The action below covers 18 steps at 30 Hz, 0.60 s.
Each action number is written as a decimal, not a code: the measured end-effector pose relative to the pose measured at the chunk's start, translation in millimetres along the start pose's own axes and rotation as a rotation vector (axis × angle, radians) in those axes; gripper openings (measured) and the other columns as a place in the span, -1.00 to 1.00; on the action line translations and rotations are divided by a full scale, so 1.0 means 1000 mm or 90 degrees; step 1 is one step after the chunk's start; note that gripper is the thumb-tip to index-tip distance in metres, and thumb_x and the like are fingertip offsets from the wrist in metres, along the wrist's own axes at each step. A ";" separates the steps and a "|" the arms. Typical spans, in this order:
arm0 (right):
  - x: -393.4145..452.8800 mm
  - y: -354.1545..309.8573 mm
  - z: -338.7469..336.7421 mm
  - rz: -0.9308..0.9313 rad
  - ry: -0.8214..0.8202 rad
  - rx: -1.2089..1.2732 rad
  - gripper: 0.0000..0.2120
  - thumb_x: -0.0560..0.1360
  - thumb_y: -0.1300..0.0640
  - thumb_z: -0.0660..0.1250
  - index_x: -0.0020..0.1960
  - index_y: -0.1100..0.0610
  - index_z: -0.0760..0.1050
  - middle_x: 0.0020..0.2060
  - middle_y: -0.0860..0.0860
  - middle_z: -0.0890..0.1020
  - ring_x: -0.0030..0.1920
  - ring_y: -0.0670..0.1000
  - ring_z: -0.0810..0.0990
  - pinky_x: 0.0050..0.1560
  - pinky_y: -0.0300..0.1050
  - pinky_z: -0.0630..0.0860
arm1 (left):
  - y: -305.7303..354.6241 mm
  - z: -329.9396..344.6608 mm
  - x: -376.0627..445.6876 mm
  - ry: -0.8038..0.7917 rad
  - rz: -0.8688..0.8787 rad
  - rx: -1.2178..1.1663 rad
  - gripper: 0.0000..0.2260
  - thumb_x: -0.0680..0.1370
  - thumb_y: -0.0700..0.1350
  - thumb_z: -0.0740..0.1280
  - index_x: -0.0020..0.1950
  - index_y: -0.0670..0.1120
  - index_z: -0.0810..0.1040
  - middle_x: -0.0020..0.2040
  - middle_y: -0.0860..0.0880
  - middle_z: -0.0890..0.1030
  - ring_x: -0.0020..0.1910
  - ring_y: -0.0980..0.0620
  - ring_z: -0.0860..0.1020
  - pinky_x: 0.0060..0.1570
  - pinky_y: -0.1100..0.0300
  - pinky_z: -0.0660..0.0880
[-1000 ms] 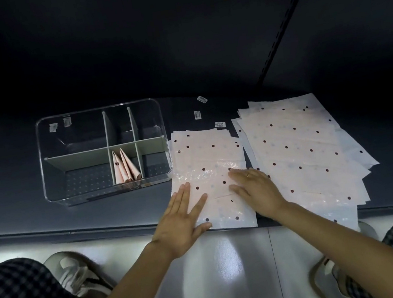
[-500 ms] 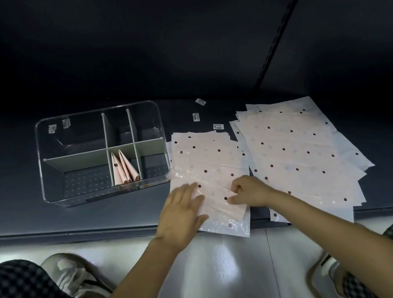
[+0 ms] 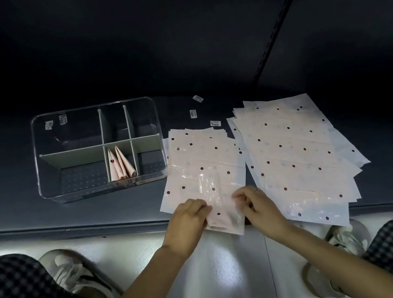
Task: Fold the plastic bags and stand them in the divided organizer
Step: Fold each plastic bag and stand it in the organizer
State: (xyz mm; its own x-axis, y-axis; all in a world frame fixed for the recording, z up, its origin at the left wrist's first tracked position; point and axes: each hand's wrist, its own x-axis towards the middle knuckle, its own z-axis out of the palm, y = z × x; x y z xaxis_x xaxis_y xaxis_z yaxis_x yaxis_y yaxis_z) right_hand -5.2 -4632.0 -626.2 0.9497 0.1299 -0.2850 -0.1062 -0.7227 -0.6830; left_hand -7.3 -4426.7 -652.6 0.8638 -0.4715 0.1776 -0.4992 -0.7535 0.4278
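Observation:
A clear divided organizer [image 3: 38, 157] stands on the dark shelf at the left. Folded pink bags [image 3: 120, 166] stand in its front middle compartment. To its right lies a small stack of pink dotted plastic bags [image 3: 199, 158]. On top of that stack, at the shelf's front edge, is a bag folded into a narrow strip [image 3: 220, 205]. My left hand [image 3: 188, 220] pinches the strip's left side and my right hand [image 3: 257, 204] pinches its right side. A larger spread pile of the same bags [image 3: 293, 152] lies further right.
Three small white labels [image 3: 193, 113] lie on the shelf behind the bags. The shelf's front edge [image 3: 74, 227] runs across the view above a white floor. My knees and shoes show at the lower left and lower right.
My hands went from lying flat on the top bag to folding it lengthwise. It is now a narrow strip pinched between both hands at the shelf's front edge.

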 end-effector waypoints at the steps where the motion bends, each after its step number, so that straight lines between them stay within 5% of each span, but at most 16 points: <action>1: 0.001 0.006 -0.002 -0.067 -0.039 -0.053 -0.72 0.50 0.23 0.24 0.17 -0.01 0.45 0.02 -0.30 0.45 0.08 -0.23 0.36 0.05 -0.39 0.29 | 0.000 -0.001 0.002 -0.010 -0.019 -0.014 -0.64 0.11 -0.34 0.58 -0.14 -0.12 0.69 -0.19 -0.03 0.64 -0.27 -0.03 0.61 -0.28 0.26 0.53; 3: 0.005 0.012 0.001 -0.149 -0.113 -0.126 -0.51 0.42 0.26 0.29 0.32 -0.01 0.40 0.16 -0.28 0.42 0.18 -0.21 0.26 0.18 -0.47 0.19 | 0.000 -0.001 0.005 -0.033 -0.053 -0.055 -0.78 0.34 -0.30 0.47 -0.04 -0.13 0.67 -0.09 -0.05 0.63 -0.13 -0.08 0.59 -0.12 0.17 0.50; 6: 0.015 0.010 0.014 -0.182 -0.099 -0.106 -0.55 0.42 0.14 0.41 0.28 -0.08 0.47 0.09 -0.30 0.51 0.11 -0.18 0.32 0.17 -0.40 0.28 | -0.005 0.005 0.009 -0.054 -0.108 -0.084 -0.83 0.58 -0.18 0.25 0.10 -0.14 0.60 0.04 -0.05 0.59 0.03 -0.08 0.49 0.06 0.11 0.37; 10: 0.030 -0.002 0.023 -0.037 0.033 0.020 -0.95 0.42 0.13 0.45 -0.17 0.11 0.61 -0.33 -0.18 0.48 -0.20 -0.14 0.40 -0.16 -0.35 0.35 | -0.007 0.007 0.016 -0.043 -0.233 -0.157 -0.79 0.58 -0.07 0.29 -0.15 -0.18 0.54 -0.16 -0.08 0.58 -0.07 -0.11 0.46 -0.13 0.16 0.30; 13: 0.036 -0.007 0.026 0.083 0.057 0.144 -0.82 0.39 0.14 0.48 -0.34 0.10 0.54 -0.43 -0.10 0.53 -0.36 -0.15 0.47 -0.31 -0.40 0.35 | -0.013 0.010 0.019 -0.035 -0.322 -0.178 -0.82 0.51 -0.01 0.37 -0.15 -0.12 0.56 -0.12 -0.04 0.55 0.01 -0.01 0.41 -0.09 0.21 0.32; 18: 0.045 -0.013 0.026 0.131 0.072 0.098 -0.64 0.44 0.06 0.43 -0.45 0.10 0.38 -0.55 -0.11 0.42 -0.54 -0.17 0.34 -0.45 -0.36 0.27 | -0.010 0.012 0.023 -0.020 -0.392 -0.162 -0.81 0.56 0.02 0.31 -0.01 -0.06 0.63 0.02 -0.02 0.49 0.11 -0.01 0.37 0.09 0.16 0.38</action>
State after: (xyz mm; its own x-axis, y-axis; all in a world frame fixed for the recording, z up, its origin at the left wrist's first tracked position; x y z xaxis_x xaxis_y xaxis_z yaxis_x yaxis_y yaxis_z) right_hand 31.0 -4598.6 -647.6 0.9294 -0.0918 -0.3574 -0.3355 -0.6132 -0.7152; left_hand 17.2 -4435.2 -663.3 0.9817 -0.0051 -0.1902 0.1199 -0.7595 0.6393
